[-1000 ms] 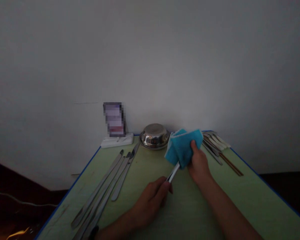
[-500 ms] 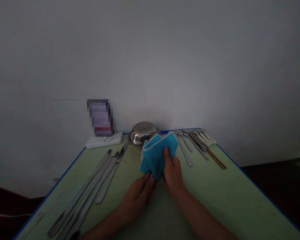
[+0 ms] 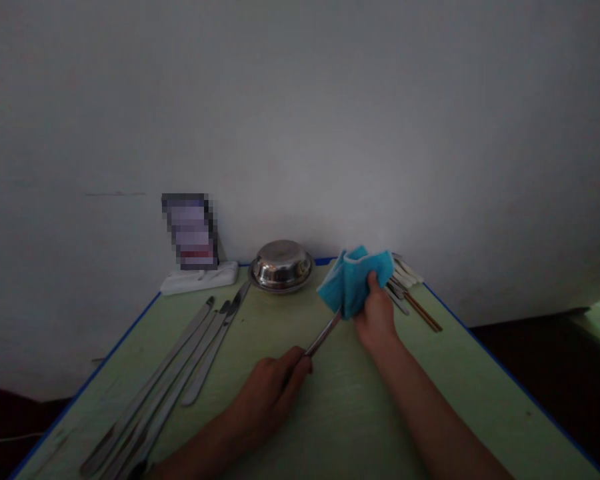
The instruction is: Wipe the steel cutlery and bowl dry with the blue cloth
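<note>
My left hand (image 3: 276, 383) is closed around the near end of a slim metal utensil (image 3: 324, 335), just above the table. The utensil slants up and to the right, and its far end goes into the folds of a blue cloth (image 3: 356, 280) with pale edges. Which kind of cutlery it is I cannot tell, since the cloth hides that end. My right hand (image 3: 379, 312) grips the cloth around it, thumb on top.
On the left of the green table (image 3: 260, 333) lie several table knives (image 3: 153, 393). An upturned steel bowl (image 3: 283, 265) stands by the wall. Left of it, a blurred screen (image 3: 193, 233) leans on a white stand (image 3: 200, 278). Chopsticks (image 3: 424, 312) and other cutlery lie at the back right.
My right hand and the cloth have slid away from my left hand, up and to the right. A length of the metal utensil now shows between both hands.
</note>
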`<control>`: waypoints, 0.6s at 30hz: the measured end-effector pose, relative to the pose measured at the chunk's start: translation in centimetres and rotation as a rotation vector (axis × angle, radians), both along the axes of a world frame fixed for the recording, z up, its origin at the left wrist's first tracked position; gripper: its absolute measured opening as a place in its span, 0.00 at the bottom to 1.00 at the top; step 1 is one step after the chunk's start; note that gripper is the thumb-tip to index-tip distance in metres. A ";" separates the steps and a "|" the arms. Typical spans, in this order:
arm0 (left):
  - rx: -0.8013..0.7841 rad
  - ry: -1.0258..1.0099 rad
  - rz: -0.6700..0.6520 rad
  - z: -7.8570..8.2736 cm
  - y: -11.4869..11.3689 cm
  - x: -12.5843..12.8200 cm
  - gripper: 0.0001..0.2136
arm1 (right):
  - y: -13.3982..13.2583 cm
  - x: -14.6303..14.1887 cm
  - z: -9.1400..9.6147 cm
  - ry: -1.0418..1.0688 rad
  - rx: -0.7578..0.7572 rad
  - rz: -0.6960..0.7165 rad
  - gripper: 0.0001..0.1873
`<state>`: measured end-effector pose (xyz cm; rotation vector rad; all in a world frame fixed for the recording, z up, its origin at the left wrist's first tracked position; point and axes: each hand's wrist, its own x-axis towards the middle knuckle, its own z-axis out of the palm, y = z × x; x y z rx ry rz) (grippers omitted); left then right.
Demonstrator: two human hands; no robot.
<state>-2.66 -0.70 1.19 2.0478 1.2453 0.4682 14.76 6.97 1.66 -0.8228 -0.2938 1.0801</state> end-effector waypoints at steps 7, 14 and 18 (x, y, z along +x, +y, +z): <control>-0.135 -0.178 0.138 0.2 0.3 -0.2 0.22 | 0.6 2.0 0.6 0.132 0.110 0.020 0.09; -0.110 -0.186 0.091 -0.4 0.9 -0.1 0.13 | -0.3 1.5 1.0 0.232 0.093 0.102 0.16; -0.088 -0.145 0.073 -0.4 0.7 -0.1 0.12 | -0.7 -0.5 0.4 0.123 0.048 0.040 0.14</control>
